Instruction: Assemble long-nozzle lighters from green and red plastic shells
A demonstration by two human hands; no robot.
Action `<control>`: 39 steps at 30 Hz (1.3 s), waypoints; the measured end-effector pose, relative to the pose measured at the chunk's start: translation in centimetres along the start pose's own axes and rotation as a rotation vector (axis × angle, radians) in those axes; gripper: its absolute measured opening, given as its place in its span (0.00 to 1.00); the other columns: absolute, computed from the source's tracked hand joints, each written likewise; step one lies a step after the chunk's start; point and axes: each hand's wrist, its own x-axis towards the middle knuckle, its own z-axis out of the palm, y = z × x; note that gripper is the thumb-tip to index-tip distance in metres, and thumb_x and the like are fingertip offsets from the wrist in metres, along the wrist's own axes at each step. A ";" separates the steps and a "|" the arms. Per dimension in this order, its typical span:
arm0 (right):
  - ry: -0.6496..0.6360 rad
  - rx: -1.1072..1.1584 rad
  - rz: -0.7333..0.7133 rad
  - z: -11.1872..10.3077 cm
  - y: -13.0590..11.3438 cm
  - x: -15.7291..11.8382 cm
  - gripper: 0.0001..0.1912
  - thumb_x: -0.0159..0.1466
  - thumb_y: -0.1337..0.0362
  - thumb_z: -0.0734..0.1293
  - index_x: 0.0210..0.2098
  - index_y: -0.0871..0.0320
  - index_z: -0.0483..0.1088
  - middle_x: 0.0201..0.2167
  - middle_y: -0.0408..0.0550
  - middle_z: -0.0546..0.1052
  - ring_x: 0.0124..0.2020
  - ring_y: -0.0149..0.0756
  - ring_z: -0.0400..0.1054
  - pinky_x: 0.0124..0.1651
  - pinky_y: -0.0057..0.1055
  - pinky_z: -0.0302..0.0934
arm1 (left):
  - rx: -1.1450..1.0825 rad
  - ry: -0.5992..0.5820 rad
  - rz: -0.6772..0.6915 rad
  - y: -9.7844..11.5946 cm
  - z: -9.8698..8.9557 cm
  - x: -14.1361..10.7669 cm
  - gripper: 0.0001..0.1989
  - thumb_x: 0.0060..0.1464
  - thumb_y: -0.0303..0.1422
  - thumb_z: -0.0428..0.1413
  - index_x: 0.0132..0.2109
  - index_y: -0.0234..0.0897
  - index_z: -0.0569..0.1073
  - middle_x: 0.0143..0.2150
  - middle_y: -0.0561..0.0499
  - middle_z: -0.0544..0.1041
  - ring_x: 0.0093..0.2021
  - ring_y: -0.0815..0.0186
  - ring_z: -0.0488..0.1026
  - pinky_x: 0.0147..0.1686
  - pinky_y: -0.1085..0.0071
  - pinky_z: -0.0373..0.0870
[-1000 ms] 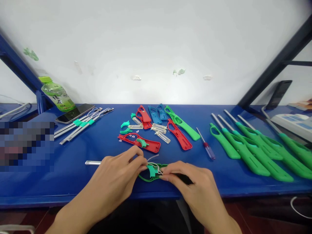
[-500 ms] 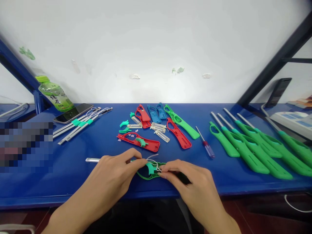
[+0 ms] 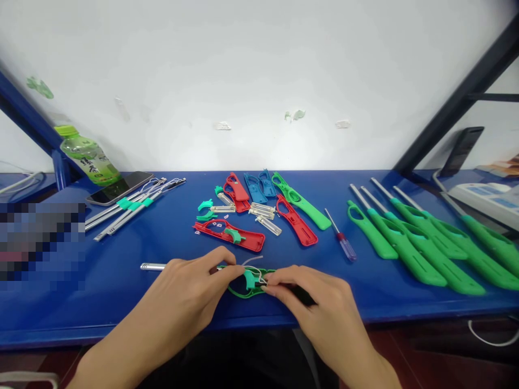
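Note:
At the table's front edge lies a green lighter half-shell (image 3: 241,295), its inside facing up. A teal trigger (image 3: 249,280) sits in its finger loop, and a silver metal tube (image 3: 151,267) sticks out to the left. My left hand (image 3: 190,294) is closed over the shell's tube end, thumb and index finger together beside the trigger. White wires (image 3: 258,268) loop above the shell. My right hand (image 3: 320,302) pinches the wires by a small black part just right of the trigger. That hand hides the shell's handle end.
Beyond my hands lie red shell halves (image 3: 237,237), blue halves (image 3: 254,188), clear fuel tanks (image 3: 268,225) and a green half (image 3: 310,210). A screwdriver (image 3: 344,246) and several green lighters (image 3: 421,259) are at right. Wired tubes (image 3: 130,216), a phone (image 3: 117,189) and a bottle (image 3: 91,156) are at left.
Both hands keep the same grip, with hardly any finger motion at the wires. The whole view has shifted very slightly.

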 end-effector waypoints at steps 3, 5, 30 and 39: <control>0.035 0.007 0.018 0.0 -0.2 0.1 0.06 0.73 0.68 0.76 0.41 0.49 0.81 0.40 0.34 0.89 0.38 0.31 0.86 0.44 0.20 0.74 | -0.025 -0.009 -0.028 0.5 -0.3 0.2 0.15 0.79 0.28 0.46 0.58 0.47 0.77 0.48 0.52 0.80 0.34 0.66 0.81 0.27 0.67 0.60; 0.055 0.014 0.025 -0.1 -0.3 0.1 0.06 0.72 0.69 0.77 0.42 0.50 0.81 0.39 0.34 0.89 0.36 0.31 0.85 0.44 0.20 0.74 | -0.052 -0.007 -0.044 0.9 -0.6 0.4 0.15 0.80 0.30 0.45 0.58 0.46 0.77 0.48 0.52 0.80 0.33 0.66 0.81 0.28 0.67 0.62; -0.098 -0.154 -0.158 -0.4 -0.4 -0.4 0.05 0.77 0.70 0.70 0.43 0.56 0.79 0.47 0.49 0.84 0.44 0.40 0.80 0.48 0.37 0.77 | 0.035 -0.021 0.022 1.4 -0.5 0.4 0.20 0.82 0.35 0.42 0.51 0.44 0.79 0.45 0.50 0.79 0.30 0.62 0.79 0.22 0.64 0.60; -0.065 -0.123 -0.080 -0.2 0.2 -0.5 0.05 0.78 0.63 0.70 0.45 0.53 0.80 0.49 0.48 0.85 0.47 0.41 0.83 0.51 0.37 0.78 | 0.033 -0.068 0.054 0.8 -0.4 0.1 0.23 0.70 0.17 0.45 0.60 0.46 0.73 0.50 0.52 0.78 0.30 0.65 0.76 0.26 0.65 0.62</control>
